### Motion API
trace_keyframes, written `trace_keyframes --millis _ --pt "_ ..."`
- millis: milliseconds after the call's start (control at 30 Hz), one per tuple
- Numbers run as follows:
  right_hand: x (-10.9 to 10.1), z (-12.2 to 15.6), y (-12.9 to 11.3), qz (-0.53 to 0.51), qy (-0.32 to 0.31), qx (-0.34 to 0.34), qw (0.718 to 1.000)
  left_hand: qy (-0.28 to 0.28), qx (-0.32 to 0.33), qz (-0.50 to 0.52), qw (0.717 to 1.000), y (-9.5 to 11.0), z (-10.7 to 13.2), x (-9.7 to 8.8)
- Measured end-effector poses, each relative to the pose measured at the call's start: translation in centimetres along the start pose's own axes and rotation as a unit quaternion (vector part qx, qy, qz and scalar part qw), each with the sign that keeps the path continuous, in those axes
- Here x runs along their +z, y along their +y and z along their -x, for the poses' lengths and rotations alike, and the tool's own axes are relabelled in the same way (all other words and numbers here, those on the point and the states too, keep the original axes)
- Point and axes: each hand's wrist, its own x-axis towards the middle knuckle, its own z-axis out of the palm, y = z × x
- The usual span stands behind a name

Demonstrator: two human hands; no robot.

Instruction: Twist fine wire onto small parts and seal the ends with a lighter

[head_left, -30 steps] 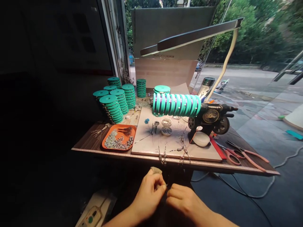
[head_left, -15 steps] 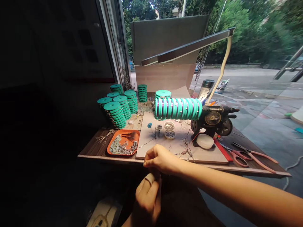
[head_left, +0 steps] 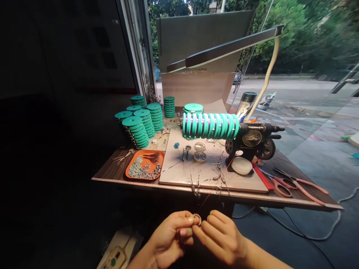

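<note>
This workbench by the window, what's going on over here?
A person is doing close handwork. The left hand and right hand are together just below the near edge of the table, fingers closed, with a thin red thread running down toward them; anything else they hold is too small to tell. Behind, green spools sit in a row on a black machine.

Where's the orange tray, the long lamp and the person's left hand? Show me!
orange tray point(head_left: 162, 158), head view: the right side, near its rim.
long lamp point(head_left: 233, 46), head view: the middle of its dark bar.
left hand point(head_left: 169, 232), head view: the middle of the hand.
</note>
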Motion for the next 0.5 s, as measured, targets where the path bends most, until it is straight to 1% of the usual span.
trace_keyframes --millis 67,100,200,300,367,433,467,500 --pt "0.3 0.0 0.2 0.01 0.005 -0.001 1.0 0.008 -0.001 -0.012 1.0 -0.1 -0.1 -0.1" --pt "0.4 0.1 0.3 0.006 -0.003 -0.002 1.0 0.014 0.001 -0.022 1.0 -0.2 -0.2 -0.1" --pt "0.7 1.3 0.4 -0.023 -0.042 0.006 0.999 0.037 0.012 -0.063 0.997 -0.4 -0.8 0.0" --pt "1.4 3.1 -0.2 -0.045 -0.083 0.035 0.995 0.055 0.033 -0.132 0.989 -0.7 -1.7 0.1" --pt "1.9 3.9 -0.9 -0.058 -0.106 0.056 0.991 0.067 0.07 -0.19 0.977 -0.7 -2.1 0.1" --pt "1.9 3.8 -1.5 -0.073 -0.119 0.075 0.987 0.085 0.128 -0.239 0.959 -0.9 -2.0 0.1" --pt "1.6 3.2 -1.7 -0.103 -0.122 0.093 0.983 0.097 0.173 -0.281 0.939 -1.0 -1.9 0.0" --pt "1.2 2.3 -1.7 -0.15 -0.126 0.116 0.974 0.108 0.228 -0.334 0.908 -1.2 -1.6 -0.1"
